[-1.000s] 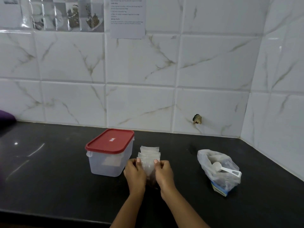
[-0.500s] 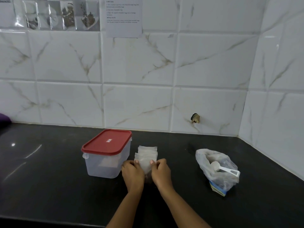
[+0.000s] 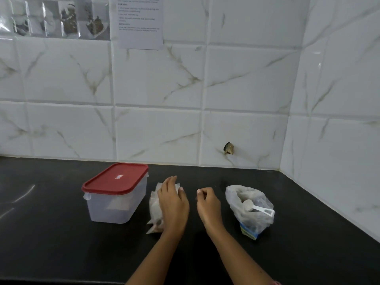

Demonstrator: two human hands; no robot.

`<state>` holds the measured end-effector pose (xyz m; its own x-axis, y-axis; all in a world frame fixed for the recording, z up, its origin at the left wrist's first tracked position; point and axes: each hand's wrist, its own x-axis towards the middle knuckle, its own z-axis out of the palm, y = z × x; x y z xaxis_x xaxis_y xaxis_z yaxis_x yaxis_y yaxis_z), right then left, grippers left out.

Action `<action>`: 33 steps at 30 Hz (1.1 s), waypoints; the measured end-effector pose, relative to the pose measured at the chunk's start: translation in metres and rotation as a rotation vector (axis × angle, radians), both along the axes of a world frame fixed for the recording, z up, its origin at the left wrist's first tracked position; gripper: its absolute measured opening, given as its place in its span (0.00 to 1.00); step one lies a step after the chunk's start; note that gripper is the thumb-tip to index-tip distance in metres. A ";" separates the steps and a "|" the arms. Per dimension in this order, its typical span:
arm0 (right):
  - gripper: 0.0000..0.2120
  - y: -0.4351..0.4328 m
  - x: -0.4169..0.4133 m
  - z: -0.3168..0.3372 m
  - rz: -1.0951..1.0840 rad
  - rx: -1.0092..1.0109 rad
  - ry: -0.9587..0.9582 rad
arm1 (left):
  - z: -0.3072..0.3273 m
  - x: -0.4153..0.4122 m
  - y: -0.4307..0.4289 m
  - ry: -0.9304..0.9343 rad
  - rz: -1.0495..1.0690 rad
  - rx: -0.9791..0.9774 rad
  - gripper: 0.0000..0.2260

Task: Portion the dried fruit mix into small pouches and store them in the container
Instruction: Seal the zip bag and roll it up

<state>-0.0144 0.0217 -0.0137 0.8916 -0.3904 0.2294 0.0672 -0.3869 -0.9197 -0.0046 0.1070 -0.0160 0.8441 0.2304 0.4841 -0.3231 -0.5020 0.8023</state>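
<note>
Pouches [image 3: 154, 206] lie under left hand [image 3: 173, 204], fingers straight, pressing flat; right hand [image 3: 207, 202], loosely curled and apparently empty, hovers beside. Fruit-mix bag [image 3: 248, 204] stands to its right, lidded container [image 3: 115, 200] left of both. Advice: separate one pouch only, steadying the stack.

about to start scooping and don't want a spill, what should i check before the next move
1. Is the plastic bag upright with its mouth open: ok.
2. Is the scoop reachable: ok, it rests in the bag's mouth with the handle sticking out.
3. Is the right hand free for the scoop: cannot tell; its fingers are curled, and nothing shows plainly in them.
4. Are the pouches steadied: ok, the left hand lies flat over the stack.
5. Is one pouch opened for filling: cannot tell.
6. Is the container ready to take pouches: not ok, the red lid is on.
</note>
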 end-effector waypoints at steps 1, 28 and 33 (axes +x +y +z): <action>0.06 -0.008 -0.002 0.003 -0.016 -0.002 -0.008 | 0.002 -0.001 -0.010 -0.015 -0.042 -0.011 0.18; 0.12 -0.174 -0.011 -0.002 -0.170 -0.525 0.304 | -0.009 0.007 -0.175 0.256 -0.364 0.401 0.05; 0.12 -0.178 -0.005 -0.005 -0.151 -0.424 0.304 | -0.005 0.008 -0.177 0.259 -0.399 0.374 0.08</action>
<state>-0.0196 -0.1558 -0.0188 0.8837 -0.4484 0.1347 -0.2626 -0.7129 -0.6502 0.0030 -0.0705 -0.0215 0.9315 -0.2745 0.2388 -0.3625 -0.6452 0.6725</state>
